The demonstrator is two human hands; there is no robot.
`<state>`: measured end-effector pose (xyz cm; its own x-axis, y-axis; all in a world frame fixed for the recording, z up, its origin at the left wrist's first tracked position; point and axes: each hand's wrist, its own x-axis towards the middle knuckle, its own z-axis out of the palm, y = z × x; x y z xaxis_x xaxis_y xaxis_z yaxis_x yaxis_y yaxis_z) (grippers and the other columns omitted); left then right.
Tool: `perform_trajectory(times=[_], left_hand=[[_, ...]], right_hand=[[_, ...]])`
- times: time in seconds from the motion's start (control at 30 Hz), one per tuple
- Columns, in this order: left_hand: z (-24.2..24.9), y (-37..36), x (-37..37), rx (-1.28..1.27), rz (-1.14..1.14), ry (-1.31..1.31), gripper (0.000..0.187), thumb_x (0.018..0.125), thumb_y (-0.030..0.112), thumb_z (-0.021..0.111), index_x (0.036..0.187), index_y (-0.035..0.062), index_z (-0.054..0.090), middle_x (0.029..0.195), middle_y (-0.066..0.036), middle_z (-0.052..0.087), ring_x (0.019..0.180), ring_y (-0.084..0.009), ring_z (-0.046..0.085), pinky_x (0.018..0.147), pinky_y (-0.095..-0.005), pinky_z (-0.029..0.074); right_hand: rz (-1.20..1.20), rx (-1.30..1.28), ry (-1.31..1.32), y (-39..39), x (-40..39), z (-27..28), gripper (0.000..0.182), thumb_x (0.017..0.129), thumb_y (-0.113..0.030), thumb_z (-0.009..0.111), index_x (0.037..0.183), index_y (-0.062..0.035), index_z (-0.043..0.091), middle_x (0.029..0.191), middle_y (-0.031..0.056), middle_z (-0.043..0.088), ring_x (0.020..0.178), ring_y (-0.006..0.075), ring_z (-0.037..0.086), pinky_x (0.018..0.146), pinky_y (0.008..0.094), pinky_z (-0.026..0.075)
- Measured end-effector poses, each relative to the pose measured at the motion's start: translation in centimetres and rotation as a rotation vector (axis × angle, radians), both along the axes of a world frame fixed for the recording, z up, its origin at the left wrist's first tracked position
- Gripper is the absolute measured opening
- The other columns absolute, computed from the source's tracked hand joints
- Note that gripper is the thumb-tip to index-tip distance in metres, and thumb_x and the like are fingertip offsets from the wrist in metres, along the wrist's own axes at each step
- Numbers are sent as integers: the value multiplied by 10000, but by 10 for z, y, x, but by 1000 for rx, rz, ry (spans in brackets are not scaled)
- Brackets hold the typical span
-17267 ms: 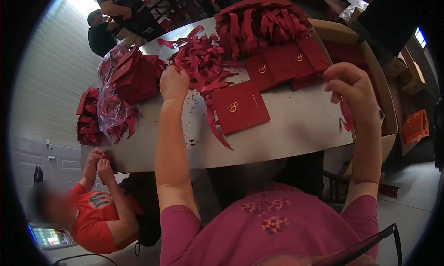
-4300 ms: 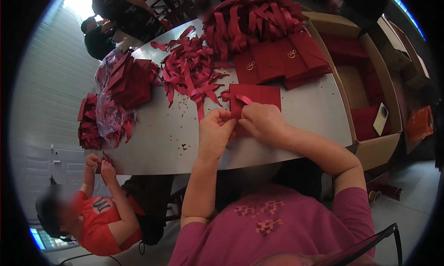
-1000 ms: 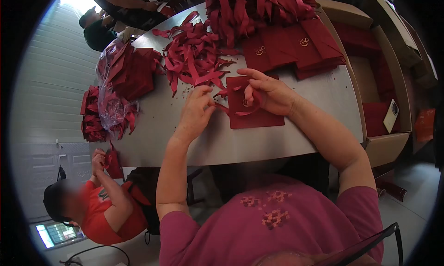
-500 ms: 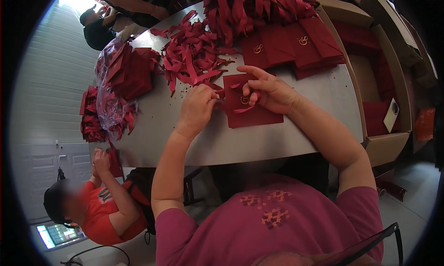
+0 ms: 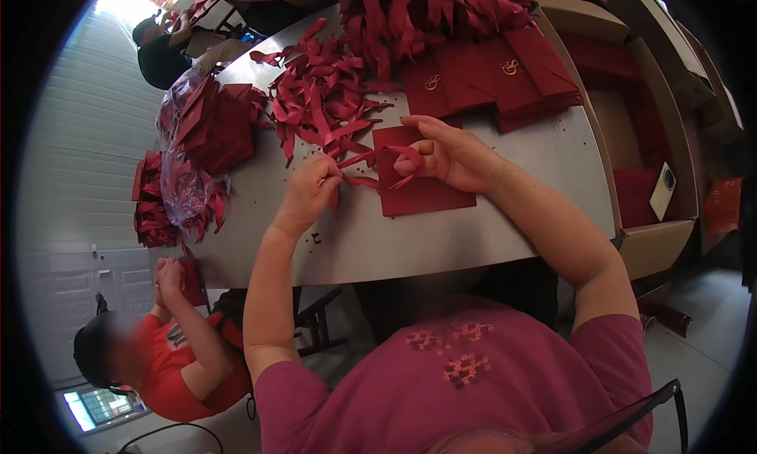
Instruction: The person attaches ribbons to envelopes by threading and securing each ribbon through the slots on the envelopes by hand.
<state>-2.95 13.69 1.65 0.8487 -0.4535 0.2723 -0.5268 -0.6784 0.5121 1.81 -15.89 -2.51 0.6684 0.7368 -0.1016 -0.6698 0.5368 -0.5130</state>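
Observation:
A dark red paper bag (image 5: 432,200) lies flat on the table in front of me. My left hand (image 5: 309,192), just left of the bag, is closed in a pinch on a red ribbon (image 5: 361,160). Strands of that ribbon stretch from its fingertips across to the bag. Over the bag's upper right is my right hand (image 5: 456,160), its fingers curled with the ribbon looped about them and the index finger stretched out. It covers the bag's printed mark. How the ribbon joins the bag is hard to make out.
Loose ribbons (image 5: 323,99) are heaped beyond my left hand. Stacked red bags (image 5: 512,75) lie at the back right, and more bags (image 5: 221,127) with clear plastic at the left. A cardboard box (image 5: 658,245) stands right, a phone (image 5: 663,191) in it. A co-worker (image 5: 193,367) sits left.
My left hand has moved left and slightly down, drawing ribbon strands out from the bag. My right fingers have curled in more around the ribbon. The bag stays in place on the table.

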Motion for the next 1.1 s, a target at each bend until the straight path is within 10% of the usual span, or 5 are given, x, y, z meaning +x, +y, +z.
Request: perform_trajectory(times=[0.47,0.73,0.87,0.93,1.1], left_hand=[[12,-8,-29,-38,105,29,88,781,-35,634,839,-19,570,891,-138,596,840,-323,591,753,-368,477],[12,-30,-33,-52,119,-86,77,787,-33,627,849,-15,585,943,-148,611,887,-336,598,793,-380,484],[12,-31,-35,-91,124,-83,82,794,-24,637,857,-11,586,948,-151,614,881,-331,604,783,-368,485],[9,-31,-36,-100,119,-84,86,801,-17,648,861,-8,587,960,-150,617,881,-323,610,779,-355,485],[1,-28,-38,-130,121,-52,89,799,-28,642,856,-16,575,937,-148,611,855,-318,607,759,-353,481]], right_hand=[[-133,-474,-318,23,-21,15,685,796,-3,741,1362,-34,357,1047,126,661,933,175,661,837,321,546],[-489,-1192,-1090,31,-31,11,138,801,-3,661,933,-7,622,890,75,657,803,125,653,708,276,525],[-474,-1305,-1076,26,-26,17,40,817,-11,641,854,-8,626,905,72,648,813,123,647,702,284,525],[-201,-986,-599,20,-18,22,106,821,-9,645,922,-30,618,961,58,633,855,119,633,713,289,524],[-169,-613,-351,16,-17,20,318,819,6,666,1102,-54,533,982,62,619,889,151,642,752,286,535]])
